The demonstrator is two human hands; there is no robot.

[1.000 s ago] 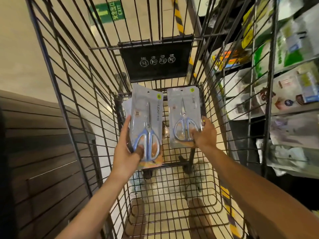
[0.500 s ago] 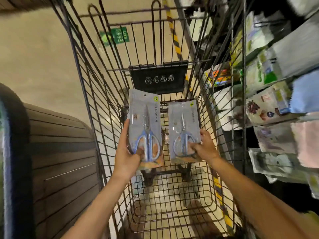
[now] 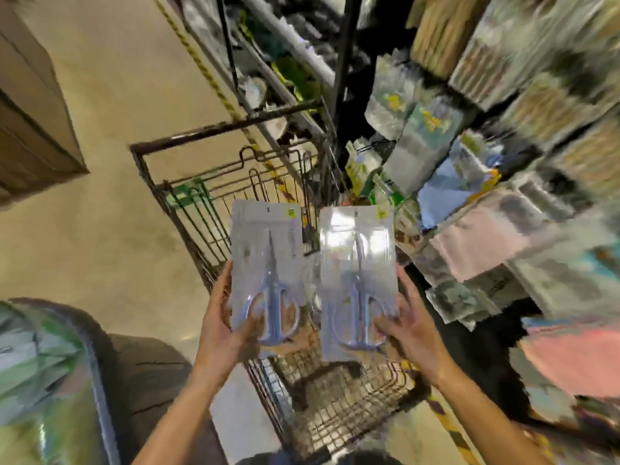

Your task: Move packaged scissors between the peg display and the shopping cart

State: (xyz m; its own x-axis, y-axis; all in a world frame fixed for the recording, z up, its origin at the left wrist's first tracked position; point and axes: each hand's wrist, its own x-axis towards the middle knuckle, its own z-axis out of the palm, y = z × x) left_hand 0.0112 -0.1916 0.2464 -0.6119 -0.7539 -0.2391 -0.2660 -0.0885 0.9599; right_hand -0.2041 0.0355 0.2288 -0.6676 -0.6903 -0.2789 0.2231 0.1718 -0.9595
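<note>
Taking the dark wire shopping cart (image 3: 188,209) as the landmark: to its left, a brown slatted panel (image 3: 30,129) is standing on the tan floor (image 3: 117,95). Above the cart's basket, the left hand (image 3: 228,327) is gripping the lower edge of a clear flat pack of blue-handled scissors (image 3: 266,270), thumb on the front, fingers curled behind. Just beside it, the right hand (image 3: 407,327) is pinching a second, matching scissors pack (image 3: 357,280) the same way, upright. Right of the cart, blurred packaged goods are hanging on the peg display (image 3: 469,182).
</note>
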